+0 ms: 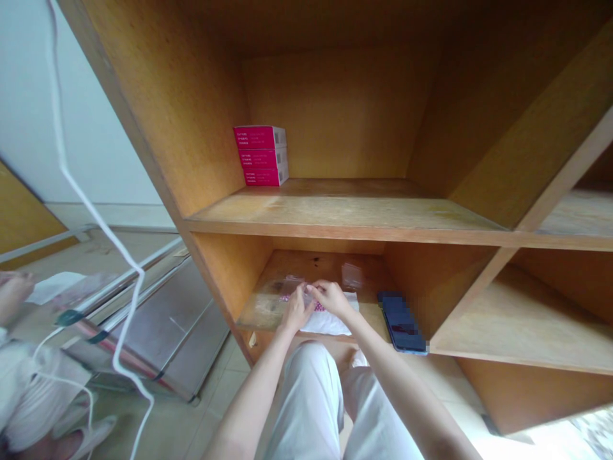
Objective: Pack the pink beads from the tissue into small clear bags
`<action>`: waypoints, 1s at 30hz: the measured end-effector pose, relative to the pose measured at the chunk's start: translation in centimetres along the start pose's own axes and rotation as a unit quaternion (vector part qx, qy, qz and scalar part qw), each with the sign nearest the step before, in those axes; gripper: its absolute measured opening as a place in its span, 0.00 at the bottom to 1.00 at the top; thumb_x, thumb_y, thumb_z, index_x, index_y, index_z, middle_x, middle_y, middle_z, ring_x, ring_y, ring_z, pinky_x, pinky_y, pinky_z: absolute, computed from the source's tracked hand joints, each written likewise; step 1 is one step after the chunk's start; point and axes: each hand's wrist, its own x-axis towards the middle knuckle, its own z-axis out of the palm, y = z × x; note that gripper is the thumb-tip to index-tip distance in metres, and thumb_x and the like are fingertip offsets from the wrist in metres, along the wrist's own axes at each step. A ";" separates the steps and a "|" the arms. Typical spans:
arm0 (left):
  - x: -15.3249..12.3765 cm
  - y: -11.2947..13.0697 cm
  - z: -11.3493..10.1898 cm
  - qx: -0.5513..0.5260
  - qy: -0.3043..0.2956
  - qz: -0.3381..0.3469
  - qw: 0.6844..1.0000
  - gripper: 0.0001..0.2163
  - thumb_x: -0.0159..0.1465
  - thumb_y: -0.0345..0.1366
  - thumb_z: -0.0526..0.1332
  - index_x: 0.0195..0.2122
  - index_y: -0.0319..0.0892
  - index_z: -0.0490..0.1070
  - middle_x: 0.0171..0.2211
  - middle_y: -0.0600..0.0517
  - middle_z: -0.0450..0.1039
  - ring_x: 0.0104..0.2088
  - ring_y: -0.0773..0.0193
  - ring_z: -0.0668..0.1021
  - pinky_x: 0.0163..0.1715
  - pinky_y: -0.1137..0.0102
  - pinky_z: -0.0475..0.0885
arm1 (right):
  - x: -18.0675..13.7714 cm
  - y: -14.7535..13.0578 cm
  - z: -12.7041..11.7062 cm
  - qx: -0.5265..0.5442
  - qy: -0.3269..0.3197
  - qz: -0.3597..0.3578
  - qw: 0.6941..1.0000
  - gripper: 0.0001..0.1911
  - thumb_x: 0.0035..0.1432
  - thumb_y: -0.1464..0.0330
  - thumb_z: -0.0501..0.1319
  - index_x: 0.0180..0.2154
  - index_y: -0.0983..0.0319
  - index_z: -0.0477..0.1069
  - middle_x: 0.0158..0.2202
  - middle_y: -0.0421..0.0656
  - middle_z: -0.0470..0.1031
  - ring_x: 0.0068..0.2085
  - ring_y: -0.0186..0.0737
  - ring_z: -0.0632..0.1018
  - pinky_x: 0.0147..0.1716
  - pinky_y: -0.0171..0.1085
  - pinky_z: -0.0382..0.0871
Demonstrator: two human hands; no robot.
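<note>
Both hands meet over a white sheet [330,324] on the lower shelf. My left hand [295,311] is closed, with its fingertips pinching what looks like a small clear plastic bag. My right hand [331,298] pinches at the same spot, thumb and forefinger together at the bag's edge. Small pink pieces like beads or pills [319,307] lie on the sheet between and under my hands, partly hidden by them. Just behind my left hand is some clear plastic [292,279]. Farther back lies another clear plastic bag [352,275], flat on the shelf.
A dark phone [401,319] lies at the lower shelf's right edge. Three pink boxes [262,158] are stacked on the upper shelf [345,217]. A white cable [103,223] hangs at the left, in front of a metal-framed cart [158,326]; another person's hand [16,294] is beyond.
</note>
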 end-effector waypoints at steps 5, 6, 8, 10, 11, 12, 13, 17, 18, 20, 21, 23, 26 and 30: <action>0.1 0.5 -0.3 0.001 0.003 0.008 1.000 0.22 0.59 0.41 0.51 0.52 0.37 0.50 0.49 0.40 0.62 0.49 0.57 0.68 0.47 0.62 0.64 | -2.3 2.0 0.7 0.016 0.144 0.017 0.989 0.15 0.56 0.59 0.49 0.30 0.62 0.68 0.26 0.43 0.71 0.27 0.35 0.70 0.27 0.31 0.61; 0.2 0.6 -0.4 0.000 0.004 0.007 1.000 0.22 0.59 0.41 0.51 0.52 0.37 0.51 0.48 0.40 0.62 0.48 0.57 0.68 0.46 0.62 0.64 | -2.8 2.6 0.9 0.011 0.161 0.023 0.987 0.16 0.56 0.59 0.49 0.28 0.62 0.67 0.25 0.42 0.69 0.26 0.35 0.69 0.27 0.32 0.61; 0.2 0.8 -0.5 -0.007 0.000 0.001 1.000 0.22 0.59 0.41 0.52 0.52 0.37 0.51 0.47 0.40 0.64 0.47 0.58 0.69 0.46 0.62 0.65 | -3.6 3.6 1.1 0.001 0.184 0.034 0.982 0.16 0.57 0.59 0.48 0.26 0.62 0.65 0.24 0.41 0.67 0.26 0.34 0.68 0.27 0.32 0.60; 0.3 0.9 -0.7 -0.017 -0.002 -0.006 1.000 0.22 0.59 0.41 0.51 0.52 0.37 0.51 0.45 0.41 0.65 0.45 0.59 0.70 0.45 0.62 0.65 | -4.0 4.3 1.3 -0.005 0.203 0.047 0.978 0.17 0.58 0.59 0.46 0.24 0.61 0.63 0.23 0.40 0.65 0.25 0.34 0.66 0.27 0.32 0.59; 0.3 1.0 -0.7 -0.022 -0.003 -0.009 1.000 0.21 0.59 0.41 0.51 0.52 0.38 0.52 0.45 0.42 0.65 0.45 0.59 0.70 0.44 0.62 0.65 | -4.1 4.6 1.4 -0.006 0.210 0.052 0.976 0.17 0.58 0.59 0.45 0.24 0.61 0.62 0.22 0.40 0.65 0.25 0.34 0.66 0.26 0.32 0.58; 0.4 1.0 -0.7 -0.025 -0.004 -0.011 1.000 0.21 0.59 0.41 0.51 0.52 0.38 0.52 0.45 0.42 0.66 0.45 0.59 0.70 0.44 0.62 0.66 | -4.1 4.8 1.4 -0.006 0.214 0.056 0.975 0.17 0.58 0.60 0.45 0.23 0.61 0.62 0.22 0.40 0.65 0.25 0.34 0.66 0.26 0.32 0.58; 0.4 1.1 -0.8 -0.028 -0.004 -0.012 1.000 0.21 0.59 0.41 0.51 0.52 0.38 0.52 0.45 0.42 0.66 0.45 0.59 0.70 0.44 0.62 0.66 | -4.1 4.8 1.4 -0.005 0.216 0.058 0.975 0.17 0.58 0.60 0.45 0.23 0.61 0.62 0.23 0.40 0.65 0.26 0.35 0.66 0.26 0.32 0.57; 0.9 1.7 -0.8 -0.020 0.010 -0.016 1.000 0.21 0.58 0.42 0.53 0.51 0.39 0.54 0.45 0.43 0.66 0.46 0.59 0.70 0.45 0.63 0.65 | -4.1 4.7 1.4 0.001 0.209 0.062 0.976 0.17 0.58 0.60 0.45 0.24 0.61 0.61 0.22 0.39 0.64 0.25 0.35 0.66 0.26 0.32 0.57; 1.1 1.9 -0.7 -0.014 0.015 -0.018 1.000 0.21 0.58 0.43 0.53 0.51 0.39 0.54 0.45 0.43 0.66 0.46 0.59 0.70 0.45 0.63 0.65 | -4.1 4.7 1.4 0.003 0.208 0.062 0.976 0.17 0.58 0.60 0.45 0.24 0.61 0.61 0.22 0.39 0.64 0.25 0.35 0.66 0.26 0.32 0.57; 1.3 2.5 -0.5 -0.001 0.025 -0.026 0.999 0.22 0.58 0.44 0.53 0.51 0.39 0.54 0.45 0.43 0.66 0.46 0.59 0.70 0.46 0.63 0.64 | -4.2 4.6 1.3 0.007 0.202 0.057 0.978 0.17 0.58 0.60 0.45 0.24 0.61 0.61 0.22 0.39 0.64 0.25 0.34 0.66 0.26 0.32 0.57; 1.3 2.8 -0.4 0.005 0.029 -0.031 0.999 0.22 0.58 0.44 0.53 0.51 0.39 0.54 0.45 0.43 0.66 0.45 0.58 0.70 0.46 0.63 0.64 | -4.3 4.6 1.2 0.010 0.198 0.050 0.979 0.17 0.58 0.60 0.45 0.24 0.61 0.62 0.22 0.40 0.64 0.25 0.35 0.66 0.26 0.32 0.57; 1.4 3.4 -0.1 0.013 0.035 -0.044 0.998 0.22 0.57 0.44 0.54 0.50 0.39 0.54 0.45 0.43 0.66 0.45 0.58 0.70 0.45 0.63 0.65 | -4.3 4.5 1.1 0.014 0.185 0.034 0.982 0.17 0.58 0.60 0.45 0.25 0.61 0.63 0.23 0.40 0.65 0.26 0.35 0.67 0.27 0.32 0.58; 1.3 4.2 0.3 0.013 0.038 -0.072 0.997 0.22 0.57 0.45 0.55 0.49 0.39 0.54 0.44 0.42 0.66 0.45 0.56 0.70 0.43 0.63 0.66 | -4.3 4.5 1.1 0.019 0.163 0.011 0.986 0.16 0.57 0.60 0.47 0.26 0.62 0.66 0.24 0.41 0.67 0.27 0.35 0.68 0.28 0.33 0.60; 1.2 5.1 0.5 -0.006 0.044 -0.109 0.993 0.21 0.56 0.42 0.56 0.48 0.40 0.55 0.42 0.43 0.67 0.44 0.57 0.71 0.42 0.63 0.66 | -4.2 4.6 1.2 0.026 0.165 0.016 0.986 0.14 0.55 0.60 0.51 0.28 0.62 0.68 0.25 0.42 0.68 0.27 0.35 0.68 0.27 0.33 0.61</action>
